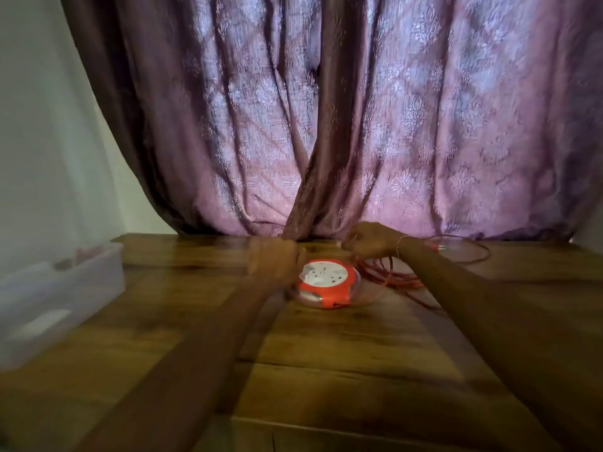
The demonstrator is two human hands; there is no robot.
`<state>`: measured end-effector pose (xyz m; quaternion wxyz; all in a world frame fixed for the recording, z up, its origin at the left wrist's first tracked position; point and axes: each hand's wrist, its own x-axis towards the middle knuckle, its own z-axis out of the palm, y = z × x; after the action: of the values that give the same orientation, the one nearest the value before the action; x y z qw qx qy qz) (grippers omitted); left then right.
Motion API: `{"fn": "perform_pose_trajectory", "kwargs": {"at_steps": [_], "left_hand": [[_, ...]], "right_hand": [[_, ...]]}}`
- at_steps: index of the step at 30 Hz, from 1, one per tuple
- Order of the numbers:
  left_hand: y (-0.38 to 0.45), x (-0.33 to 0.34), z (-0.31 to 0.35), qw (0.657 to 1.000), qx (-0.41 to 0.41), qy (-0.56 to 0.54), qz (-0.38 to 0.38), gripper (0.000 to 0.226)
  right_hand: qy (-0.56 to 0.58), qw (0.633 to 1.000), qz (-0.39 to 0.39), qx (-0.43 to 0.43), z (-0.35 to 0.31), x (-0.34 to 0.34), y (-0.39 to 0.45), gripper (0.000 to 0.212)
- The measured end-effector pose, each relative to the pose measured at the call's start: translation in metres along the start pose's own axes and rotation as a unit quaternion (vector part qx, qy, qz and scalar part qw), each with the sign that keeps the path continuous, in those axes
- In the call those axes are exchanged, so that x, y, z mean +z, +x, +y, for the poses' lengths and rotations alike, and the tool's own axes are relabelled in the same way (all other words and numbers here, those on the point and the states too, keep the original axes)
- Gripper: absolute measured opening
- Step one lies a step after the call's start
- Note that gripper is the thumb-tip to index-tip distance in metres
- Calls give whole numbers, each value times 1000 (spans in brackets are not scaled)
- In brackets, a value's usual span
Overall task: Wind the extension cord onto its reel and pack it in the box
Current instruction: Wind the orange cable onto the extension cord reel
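Head view: my reel (323, 282) lies flat on the wooden tabletop (326, 370), red hub with the white socket face turned up, its clear rim resting on the wood. Most of the red cord (391, 275) lies loose in a heap just right of the reel, one long loop trailing off toward the right edge near the curtain (326, 109) — so I judge the winding barely begun, if at all. My left hand (277, 265) sits at the reel's left edge, too smeared by motion for me to tell whether its fingers grip the rim or only rest against it. My right hand (368, 239) hovers behind the reel with fingers curled as if pinching a strand; the cord itself between those fingers is too fine to see, so I cannot tell for sure. The clear plastic box (58, 288) waits at the far left of the tabletop, well apart from the reel — packing is all left to do.
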<state>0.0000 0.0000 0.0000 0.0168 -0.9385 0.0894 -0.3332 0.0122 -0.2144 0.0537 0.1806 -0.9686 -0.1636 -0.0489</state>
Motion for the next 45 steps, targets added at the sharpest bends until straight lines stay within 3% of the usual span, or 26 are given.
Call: {"fn": "perform_pose_trajectory", "kwargs": {"at_steps": [2,6,12,21,25,28,30,34,37,39,41,42,45], "left_hand": [[-6,10,0,999,-14,3,-37,47],[-13,26,-1,985,-128,-36,-114,54],[1,41,-9,963,-149,-173,-143,50],[60,20,-7,905,-189,-377,62,33],[82,4,-4,849,-194,-484,88,32],[98,-7,-2,824,-216,-518,77,46],[107,-12,-3,828,-210,-510,101,57],[118,-21,-9,848,-181,-472,159,54],[125,-26,-11,841,-166,-476,198,59],[130,-28,-11,847,-155,-464,209,56],[134,-31,-11,852,-142,-457,215,52],[134,-32,-11,851,-137,-458,219,51],[136,-31,-13,850,-130,-459,224,49]], "right_hand": [[2,999,-36,40,3,8,5,41],[162,962,-151,159,14,35,18,49],[267,931,-183,168,26,37,24,37],[419,898,-28,127,24,-11,31,36],[448,887,65,89,7,-40,30,29],[459,881,100,63,1,-58,32,43],[447,886,115,47,-3,-67,32,56],[384,912,142,-2,-4,-83,33,64],[205,950,230,-47,-4,-94,33,64],[78,933,326,-129,-7,-96,36,58],[12,900,363,-242,-17,-94,38,38],[-9,891,352,-286,-21,-90,40,33],[-81,898,283,-326,-30,-78,48,51]]}}
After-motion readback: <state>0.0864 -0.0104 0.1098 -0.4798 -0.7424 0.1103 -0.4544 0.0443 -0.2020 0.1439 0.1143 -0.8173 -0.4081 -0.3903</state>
